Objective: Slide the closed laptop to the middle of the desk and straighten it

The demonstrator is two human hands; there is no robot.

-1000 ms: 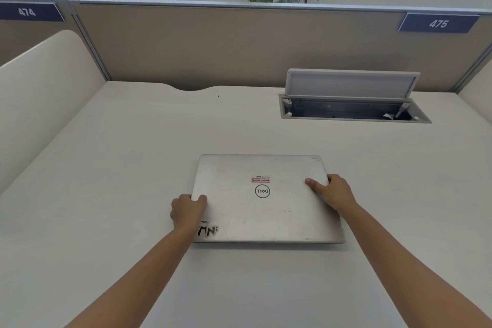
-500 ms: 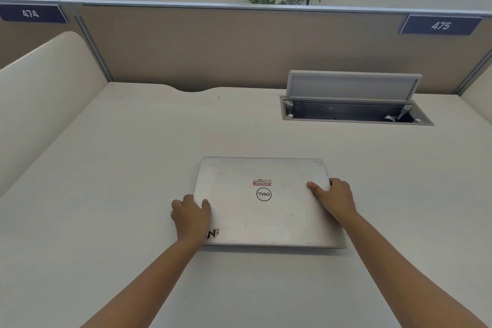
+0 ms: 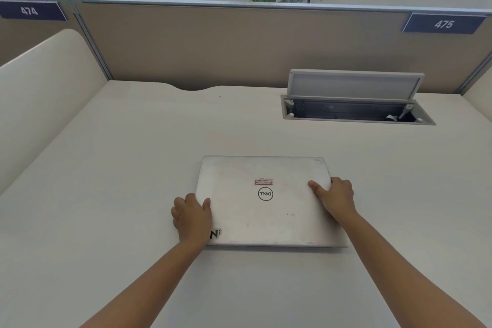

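Observation:
A closed silver laptop (image 3: 266, 205) with a round logo and a small red sticker lies flat near the middle of the cream desk (image 3: 106, 194), its edges about square to the back partition. My left hand (image 3: 192, 217) grips its left edge near the front corner, thumb on the lid, covering part of a black sticker. My right hand (image 3: 336, 196) holds the right edge, thumb on top and fingers curled over the side.
An open cable hatch (image 3: 356, 109) with its grey lid raised sits in the desk at the back right. A tan partition (image 3: 239, 45) closes the back, a cream side panel (image 3: 45, 93) the left. Plants stand behind.
My left hand has slid a little forward along the left edge and now covers more of the black sticker. The laptop has barely shifted; the right hand holds the same spot.

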